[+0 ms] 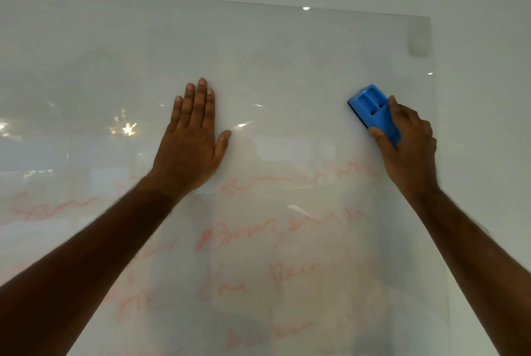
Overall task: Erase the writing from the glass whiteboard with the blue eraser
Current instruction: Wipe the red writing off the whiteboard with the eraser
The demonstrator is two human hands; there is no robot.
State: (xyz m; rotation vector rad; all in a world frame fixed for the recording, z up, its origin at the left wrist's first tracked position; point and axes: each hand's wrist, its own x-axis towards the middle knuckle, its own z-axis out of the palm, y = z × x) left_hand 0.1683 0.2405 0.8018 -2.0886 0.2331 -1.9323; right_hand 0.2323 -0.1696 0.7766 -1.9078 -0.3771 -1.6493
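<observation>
Blue eraser [373, 110] in right hand [408, 143], on glass whiteboard [287, 54]

Single head view, wide-angle: faces the glass whiteboard [258, 54] close, at arm's reach, tilted slightly upward.

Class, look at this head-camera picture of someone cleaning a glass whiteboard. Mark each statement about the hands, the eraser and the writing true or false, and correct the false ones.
1. The right hand grips the blue eraser. True.
2. The left hand is clenched in a fist. False: it lies flat and open against the glass whiteboard, fingers pointing up.
3. The red writing fills the upper part of the board. False: it shows only in the lower part, below both hands.
4. The eraser sits near the board's right edge. True.
5. The writing is black. False: it is faint red.
</observation>
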